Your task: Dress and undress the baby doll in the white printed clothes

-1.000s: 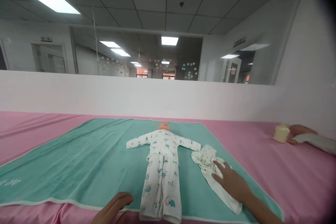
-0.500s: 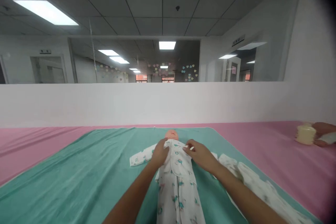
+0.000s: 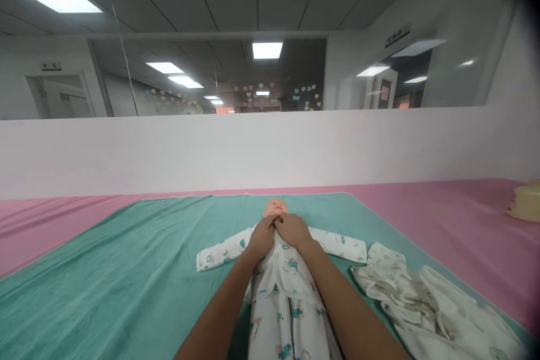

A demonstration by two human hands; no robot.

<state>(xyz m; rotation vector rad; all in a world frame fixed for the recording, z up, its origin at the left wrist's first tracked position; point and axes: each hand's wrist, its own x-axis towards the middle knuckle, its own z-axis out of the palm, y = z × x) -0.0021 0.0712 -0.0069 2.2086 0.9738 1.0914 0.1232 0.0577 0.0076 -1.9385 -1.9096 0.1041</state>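
Note:
A baby doll (image 3: 275, 205) lies on its back with its head away from me. It wears a white printed baby shirt (image 3: 291, 261) with both sleeves spread out sideways, and matching printed trousers (image 3: 270, 326) below. At the neck, my left hand (image 3: 262, 237) pinches the shirt's collar from the left side. My right hand (image 3: 294, 230) meets it there, its fingers also closed on the collar. The fingertips of both hands touch or nearly touch just under the doll's chin, and they hide the top of the shirt opening.
A teal sheet (image 3: 139, 270) lies beneath the doll, over a pink cover (image 3: 439, 214). Crumpled white printed baby clothes (image 3: 426, 298) are heaped at the right. A pale yellow container (image 3: 525, 202) stands at the far right edge. Behind runs a white wall (image 3: 236, 152) with a window above.
My right hand has moved left to the collar, meeting my left hand under the chin. The right sleeve now shows fully. The view has tilted down, and the other person's hand by the yellow container has left view.

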